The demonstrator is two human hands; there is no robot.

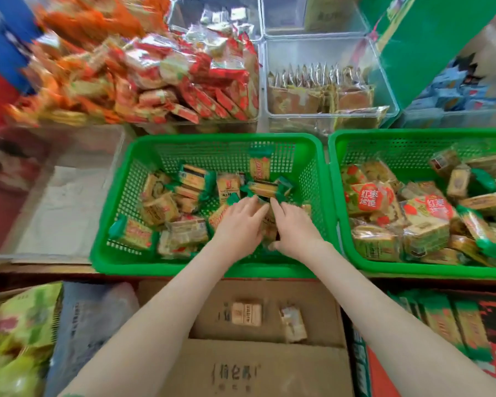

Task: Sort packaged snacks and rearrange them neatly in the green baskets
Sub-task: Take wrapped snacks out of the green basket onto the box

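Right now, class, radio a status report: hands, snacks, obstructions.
Left hand and right hand flank snack packs, grip unclear. Left green basket jumbled. Loose packs crowd both hands.

The head-worn camera is looking forward and steeply down over the person's own arms. Both forearms are entering from the bottom edge and meeting close to the lens, with the left hand (235, 224) and right hand (295, 227) near centre. The wide lens is bowing the rims of the left green basket (184, 269) and right green basket (413, 272). Clear bins (321, 53) are filling the far top; a cardboard box (255, 365) is lying nearest.
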